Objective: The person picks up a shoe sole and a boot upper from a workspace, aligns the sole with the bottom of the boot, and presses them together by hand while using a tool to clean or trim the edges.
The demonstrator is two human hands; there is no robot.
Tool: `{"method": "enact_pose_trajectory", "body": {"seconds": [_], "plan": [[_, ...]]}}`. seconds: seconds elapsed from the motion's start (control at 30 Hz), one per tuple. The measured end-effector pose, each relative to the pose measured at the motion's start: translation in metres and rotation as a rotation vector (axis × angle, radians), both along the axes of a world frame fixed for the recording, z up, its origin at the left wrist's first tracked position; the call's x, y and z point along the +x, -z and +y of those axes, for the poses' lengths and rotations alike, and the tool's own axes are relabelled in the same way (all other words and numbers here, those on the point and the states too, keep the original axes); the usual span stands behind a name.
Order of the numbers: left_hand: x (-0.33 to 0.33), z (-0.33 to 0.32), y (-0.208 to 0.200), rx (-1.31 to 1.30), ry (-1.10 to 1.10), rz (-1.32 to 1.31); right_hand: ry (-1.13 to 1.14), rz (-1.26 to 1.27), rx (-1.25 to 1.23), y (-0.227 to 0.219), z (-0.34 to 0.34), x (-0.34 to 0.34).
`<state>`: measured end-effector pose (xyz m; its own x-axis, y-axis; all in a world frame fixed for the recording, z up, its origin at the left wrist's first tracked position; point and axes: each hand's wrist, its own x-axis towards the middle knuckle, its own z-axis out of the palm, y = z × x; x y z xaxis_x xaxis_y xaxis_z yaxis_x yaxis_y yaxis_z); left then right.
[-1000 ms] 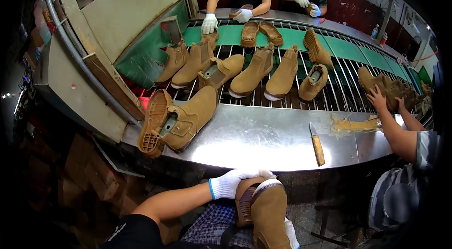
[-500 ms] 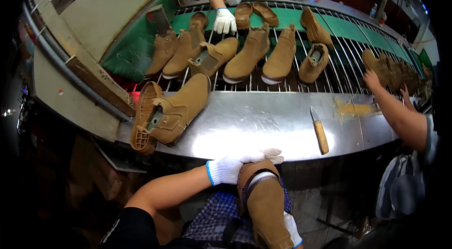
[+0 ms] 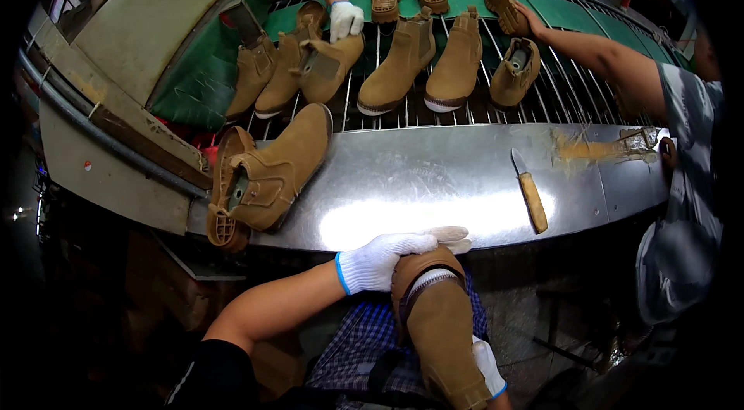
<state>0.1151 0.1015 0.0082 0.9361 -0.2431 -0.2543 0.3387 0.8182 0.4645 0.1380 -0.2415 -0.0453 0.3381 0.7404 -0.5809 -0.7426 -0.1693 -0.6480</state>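
Note:
In my lap lies a tan suede boot (image 3: pixel 440 325), its toe pointing toward the bench. A brown rubber sole (image 3: pixel 425 260) sits around the boot's toe, with a dark gap and a pale band showing between them. My left hand (image 3: pixel 387 261), in a white knit glove, is closed over the toe end of this sole. My right hand (image 3: pixel 488 367), gloved too, holds the boot's right side; most of its fingers are hidden behind the boot. On the steel bench ahead lie another tan boot (image 3: pixel 283 166) and, tucked against it, a loose sole (image 3: pixel 226 228).
A wooden-handled knife (image 3: pixel 532 201) rests on the steel bench (image 3: pixel 434 177). Several boots stand on the wire rack (image 3: pixel 372 73) beyond. Across it, a co-worker's gloved hand (image 3: pixel 346 21) touches one boot. From the right, another person's bare arm (image 3: pixel 593 46) reaches to an upturned sole (image 3: pixel 505 8).
My hands keep their hold on the boot and sole. The far co-worker's hand has moved onto a boot, which stands more upright. The person at right has reached across to the upturned sole.

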Motion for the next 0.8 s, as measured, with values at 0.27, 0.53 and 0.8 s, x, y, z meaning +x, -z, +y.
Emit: {"method": "enact_pose_trajectory", "body": {"seconds": [0.27,0.53,0.8], "plan": [[0.0,-0.006,0.0,-0.041,0.021,-0.011,0.026,0.033,-0.007,0.006,-0.001,-0.003],[0.009,-0.008,0.007,0.087,0.053,-0.09,-0.045,-0.103,-0.014,-0.014,0.011,-0.003],[0.014,-0.014,0.006,0.108,0.105,-0.092,0.041,0.04,-0.034,-0.019,0.008,-0.007]]}}
